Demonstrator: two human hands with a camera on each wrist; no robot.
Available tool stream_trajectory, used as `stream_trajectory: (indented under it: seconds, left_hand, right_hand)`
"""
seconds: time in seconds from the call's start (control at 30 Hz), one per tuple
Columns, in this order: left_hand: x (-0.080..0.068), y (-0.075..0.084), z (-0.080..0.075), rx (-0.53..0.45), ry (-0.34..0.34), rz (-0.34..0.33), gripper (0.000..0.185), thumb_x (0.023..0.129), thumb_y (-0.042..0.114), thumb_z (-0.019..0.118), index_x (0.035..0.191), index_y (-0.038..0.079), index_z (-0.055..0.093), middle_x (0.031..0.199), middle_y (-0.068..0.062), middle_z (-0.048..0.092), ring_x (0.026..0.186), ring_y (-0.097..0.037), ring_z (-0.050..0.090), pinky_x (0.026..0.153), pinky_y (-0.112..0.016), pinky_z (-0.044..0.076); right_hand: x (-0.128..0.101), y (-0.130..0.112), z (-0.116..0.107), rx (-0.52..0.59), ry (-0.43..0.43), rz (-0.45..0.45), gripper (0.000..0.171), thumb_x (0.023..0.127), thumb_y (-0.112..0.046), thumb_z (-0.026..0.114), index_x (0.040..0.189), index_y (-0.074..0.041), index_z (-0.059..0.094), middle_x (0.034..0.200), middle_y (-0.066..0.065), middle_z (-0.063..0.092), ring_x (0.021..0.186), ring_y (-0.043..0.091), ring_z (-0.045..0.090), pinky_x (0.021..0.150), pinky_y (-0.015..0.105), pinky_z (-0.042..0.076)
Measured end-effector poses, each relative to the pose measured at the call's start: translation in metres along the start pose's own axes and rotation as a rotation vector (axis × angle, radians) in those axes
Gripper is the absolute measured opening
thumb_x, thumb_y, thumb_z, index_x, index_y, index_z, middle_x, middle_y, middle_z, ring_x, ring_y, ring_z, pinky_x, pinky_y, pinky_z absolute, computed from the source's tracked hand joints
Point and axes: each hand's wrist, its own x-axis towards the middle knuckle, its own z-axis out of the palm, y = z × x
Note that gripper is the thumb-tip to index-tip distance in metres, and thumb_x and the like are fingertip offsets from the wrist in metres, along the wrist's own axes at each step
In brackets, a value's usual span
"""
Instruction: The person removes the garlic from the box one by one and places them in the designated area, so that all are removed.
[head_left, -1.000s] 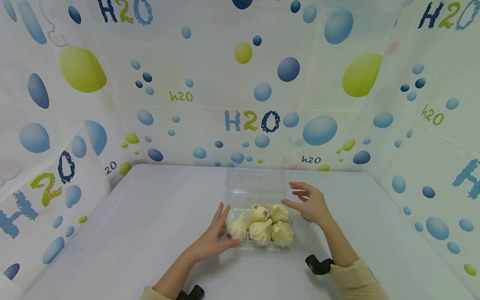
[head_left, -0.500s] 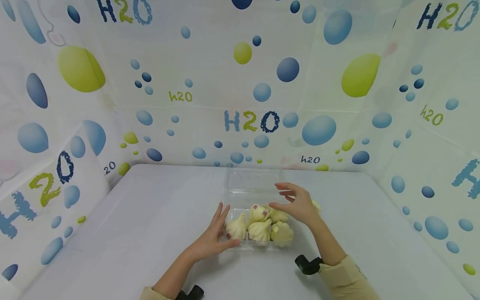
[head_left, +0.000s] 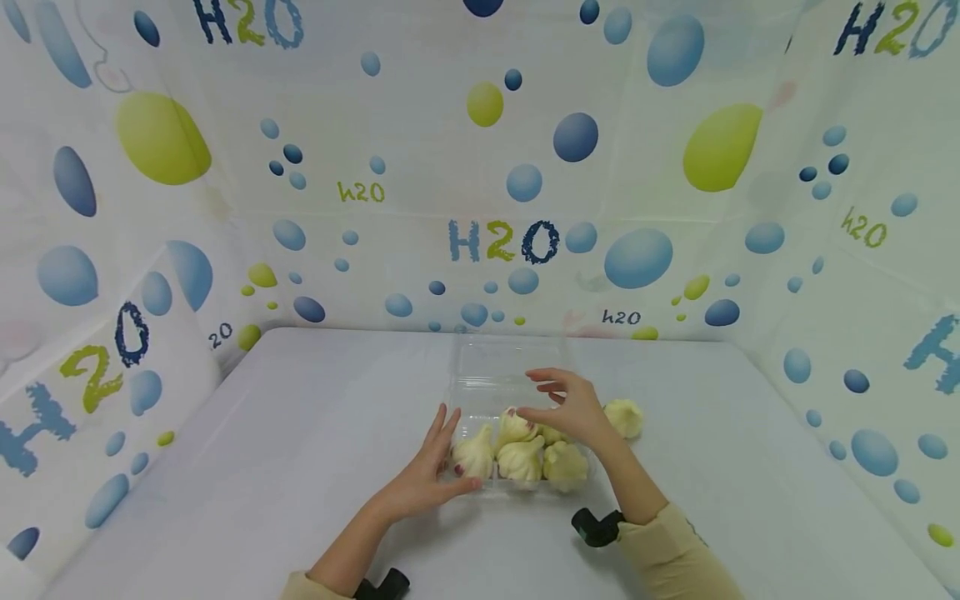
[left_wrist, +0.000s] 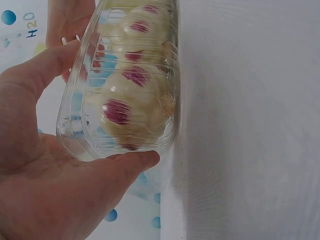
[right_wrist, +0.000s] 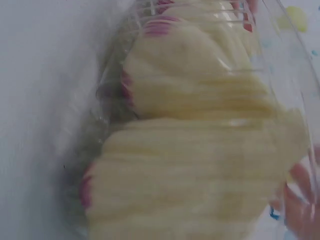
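Observation:
A clear plastic container [left_wrist: 75,122] holds several pale garlic bulbs [head_left: 520,460] with purple-streaked bases, and its lid [head_left: 513,357] lies folded back behind it. My left hand [head_left: 422,477] rests against the container's near left corner, thumb along the front and extended fingers along the left side. Above the back right of the container, my right hand [head_left: 572,408] hovers with thumb and fingers apart and nothing seen between them. It hides part of the bulbs in the back row. The right wrist view shows bulbs [right_wrist: 190,165] close up and blurred.
One loose garlic bulb [head_left: 624,418] lies on the white table [head_left: 300,433], to the right of the container beyond my right wrist. A backdrop [head_left: 420,125] printed with blue and green dots rises at the back and sides. Dark wrist mounts [head_left: 596,527] stick out beneath the sleeves.
My right hand has moved left from beside the loose garlic bulb to over the container, bringing that bulb into view. My left hand and the container have stayed where they were.

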Motion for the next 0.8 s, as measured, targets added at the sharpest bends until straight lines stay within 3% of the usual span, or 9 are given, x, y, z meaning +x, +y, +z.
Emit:
stream_trajectory:
  seconds: [0.23, 0.47, 0.8]
  left_hand:
    - [-0.001, 0.001, -0.001, -0.009, -0.003, 0.01, 0.09, 0.074, 0.031, 0.065, 0.138, 0.022, 0.002, 0.139, -0.01, -0.016, 0.124, -0.037, 0.01, 0.089, -0.05, 0.031]
    - [-0.001, 0.002, -0.001, -0.01, -0.008, -0.01, 0.09, 0.074, 0.031, 0.065, 0.137, 0.024, 0.0, 0.14, -0.008, -0.017, 0.125, -0.035, 0.008, 0.09, -0.049, 0.03]
    - [-0.001, -0.002, -0.002, -0.011, -0.012, -0.003, 0.089, 0.075, 0.031, 0.064, 0.137, 0.027, 0.0, 0.14, -0.006, -0.017, 0.125, -0.035, 0.008, 0.09, -0.049, 0.03]
  right_hand:
    - [0.005, 0.003, 0.011, -0.003, -0.026, -0.009, 0.047, 0.066, -0.017, 0.073, 0.109, -0.008, 0.056, 0.11, 0.007, 0.054, 0.097, 0.026, 0.05, 0.086, 0.041, 0.038]
    - [0.019, 0.028, 0.023, -0.012, -0.034, -0.014, 0.045, 0.062, -0.026, 0.075, 0.104, -0.02, 0.059, 0.106, -0.003, 0.055, 0.095, 0.017, 0.051, 0.085, 0.039, 0.04]
    - [0.027, 0.033, 0.03, -0.123, -0.103, -0.043, 0.044, 0.063, -0.023, 0.075, 0.104, -0.016, 0.06, 0.107, 0.003, 0.056, 0.098, 0.028, 0.05, 0.085, 0.041, 0.039]
